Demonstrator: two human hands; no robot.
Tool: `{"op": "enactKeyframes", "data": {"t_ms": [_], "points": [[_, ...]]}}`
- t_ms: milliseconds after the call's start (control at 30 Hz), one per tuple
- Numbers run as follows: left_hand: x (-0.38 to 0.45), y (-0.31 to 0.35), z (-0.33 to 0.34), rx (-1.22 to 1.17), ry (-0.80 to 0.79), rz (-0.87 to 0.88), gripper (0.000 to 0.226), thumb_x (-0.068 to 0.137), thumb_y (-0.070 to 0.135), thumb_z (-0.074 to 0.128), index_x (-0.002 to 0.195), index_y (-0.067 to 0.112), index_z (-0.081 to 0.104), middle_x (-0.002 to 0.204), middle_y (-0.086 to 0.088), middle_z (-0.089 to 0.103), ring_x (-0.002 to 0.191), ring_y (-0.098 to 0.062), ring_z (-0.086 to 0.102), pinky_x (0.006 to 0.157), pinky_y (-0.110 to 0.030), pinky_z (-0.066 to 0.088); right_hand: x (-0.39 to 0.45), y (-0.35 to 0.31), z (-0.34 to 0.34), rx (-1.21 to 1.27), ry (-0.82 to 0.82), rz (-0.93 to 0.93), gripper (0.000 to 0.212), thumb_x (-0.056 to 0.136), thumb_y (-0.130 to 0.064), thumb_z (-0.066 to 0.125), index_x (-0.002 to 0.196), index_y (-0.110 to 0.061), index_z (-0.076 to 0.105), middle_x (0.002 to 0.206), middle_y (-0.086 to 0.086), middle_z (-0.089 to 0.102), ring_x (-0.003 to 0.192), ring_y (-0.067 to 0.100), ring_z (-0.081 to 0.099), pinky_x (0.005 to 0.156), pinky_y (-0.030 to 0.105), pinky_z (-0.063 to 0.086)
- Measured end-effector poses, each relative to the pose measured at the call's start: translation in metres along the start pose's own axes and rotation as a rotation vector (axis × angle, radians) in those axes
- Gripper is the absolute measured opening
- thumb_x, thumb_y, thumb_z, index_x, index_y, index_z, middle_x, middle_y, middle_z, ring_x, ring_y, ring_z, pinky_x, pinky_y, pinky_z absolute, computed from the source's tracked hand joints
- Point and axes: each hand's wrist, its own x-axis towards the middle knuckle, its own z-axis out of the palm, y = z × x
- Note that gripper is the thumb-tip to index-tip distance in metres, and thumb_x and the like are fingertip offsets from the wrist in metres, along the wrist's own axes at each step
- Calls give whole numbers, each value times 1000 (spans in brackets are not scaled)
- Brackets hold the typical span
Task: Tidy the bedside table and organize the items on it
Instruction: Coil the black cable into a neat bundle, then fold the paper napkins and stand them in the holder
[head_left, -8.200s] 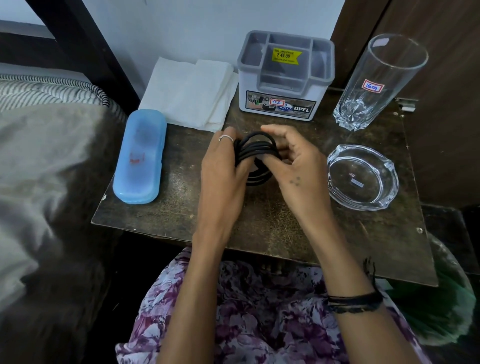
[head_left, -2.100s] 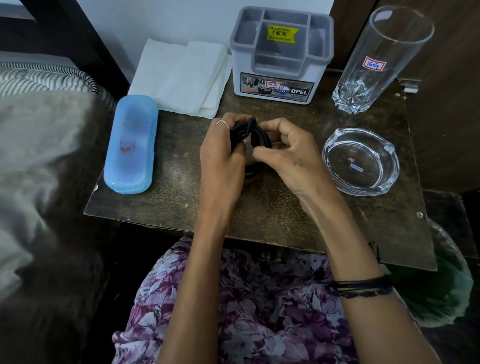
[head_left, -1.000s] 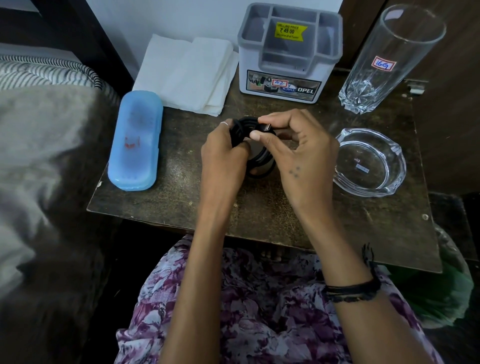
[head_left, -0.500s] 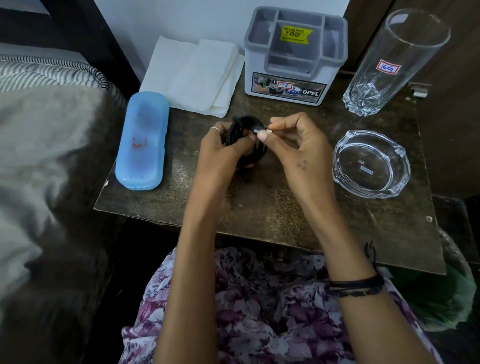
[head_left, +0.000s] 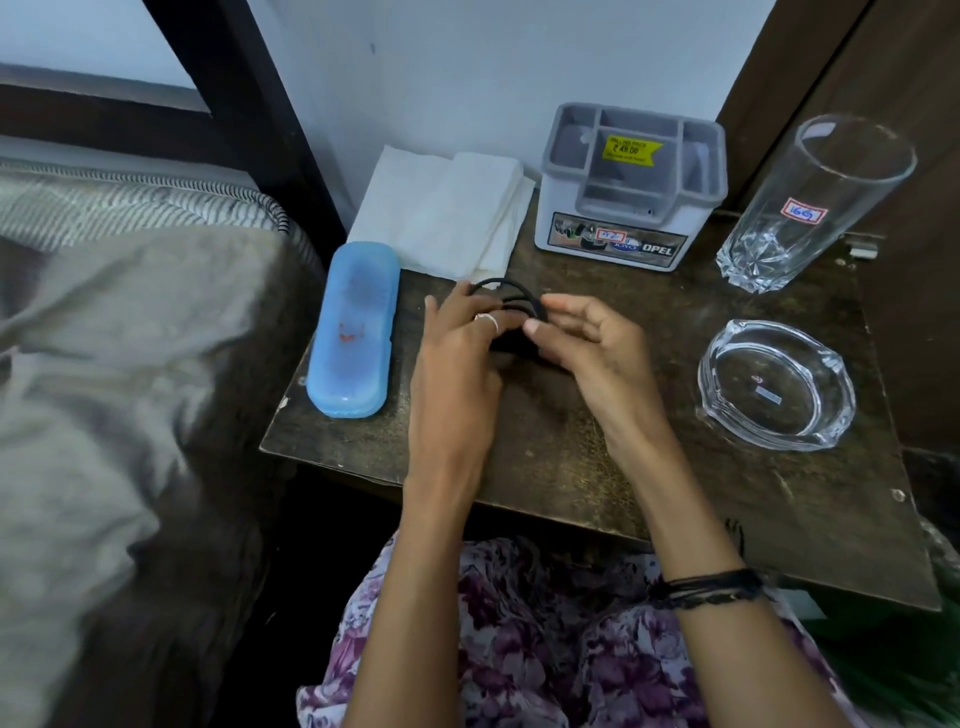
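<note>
— Counter? 
— Dark, worn counter (head_left: 561, 457), beside a bed (head_left: 104, 338).
— On it? 
— Blue case (head_left: 353, 330) at the left edge; white napkins (head_left: 441, 213) behind it; grey organiser (head_left: 631, 184) at the back; tall glass (head_left: 810, 202) back right; glass ashtray (head_left: 776, 384) in front of that.

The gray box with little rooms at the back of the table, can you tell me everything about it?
The desk organizer is plastic, with a white body and a gray top split into several open compartments, which look empty. A yellow price sticker sits inside, and a picture label reading OPEL runs across the front. It stands upright at the back of the bedside table, beside the folded napkins. No hand touches it.
</note>
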Motion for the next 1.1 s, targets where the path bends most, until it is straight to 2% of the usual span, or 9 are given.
{"op": "enactKeyframes", "data": {"t_ms": [133, 200, 367, 500, 600, 700, 867, 967, 1100], "points": [[-4, -8, -2, -8, 34, -124, 56, 73, -17, 41, 118, 8, 61, 134, -9, 48, 138, -21, 29, 107, -9, 16, 3, 6, 17, -150, 41, -93, 29, 76, -1, 72, 97, -18, 61, 83, -6, 62, 71, -1, 60, 69, 11, 50], [-6, -9, 0, 10, 71, -172, 51, 77, -11, 44, 121, 11, 56, 137, -5, 42, 135, -15, 33, 104, -11, 22, 3, 9, 25, -195, 75, -148, 25, 75, -4, 73, 91, -20, 63, 76, -10, 61, 63, -7, 58, 64, 9, 47], [-9, -6, 0, -8, 224, -203, 38, 81, -3, 53, 117, 9, 48, 125, -4, 38, 97, -3, 44, 81, -9, 28, 4, 12, 35, -209, 115, -197, 15, 77, -10, 73, 87, -19, 68, 71, -14, 64, 60, -10, 56, 61, 6, 44], [-9, -5, 5, 85, 194, -235, 35, 85, 2, 52, 119, 10, 51, 135, -5, 42, 133, -21, 37, 103, -29, 35, 4, 13, 32, -199, 103, -175, 17, 79, -9, 71, 92, -19, 66, 74, -12, 67, 64, -7, 59, 66, 13, 50], [-10, -2, 11, 204, 139, -210, 30, 90, 7, 51, 120, 8, 57, 137, -6, 48, 144, -22, 18, 118, -39, 11, 3, 12, 30, -197, 50, -169, 20, 80, -6, 69, 96, -18, 66, 79, -11, 67, 70, -3, 63, 69, 14, 51], [-13, 3, 14, 288, 122, -173, 28, 93, 13, 48, 119, 9, 59, 134, -4, 53, 144, -20, 19, 117, -36, -3, -1, 9, 29, -189, 58, -182, 19, 82, -5, 67, 97, -17, 65, 84, -8, 68, 71, -6, 61, 69, 9, 47], [-9, 20, 0, 108, 151, -55, 26, 92, 10, 51, 116, 7, 61, 129, -6, 58, 137, -19, 34, 112, -29, 23, -5, 0, 27, -206, 183, -178, 10, 86, -19, 65, 96, -20, 66, 86, -4, 70, 80, 6, 65, 76, 31, 56], [22, 16, -28, 27, 205, -17, 29, 89, 8, 52, 117, 10, 59, 126, -5, 59, 128, -18, 43, 98, -20, 30, 7, -15, 30, -447, 251, -215, 22, 88, -32, 62, 105, -18, 65, 93, 0, 71, 88, 17, 65, 71, 26, 47], [97, -10, -59, 179, 113, -210, 35, 88, 16, 56, 121, 4, 53, 127, -13, 57, 119, -29, 50, 90, -32, 37, 34, -34, 49, -818, 157, -186, 36, 92, -38, 53, 110, -7, 55, 107, 18, 65, 101, 37, 59, 70, 35, 42]]}}
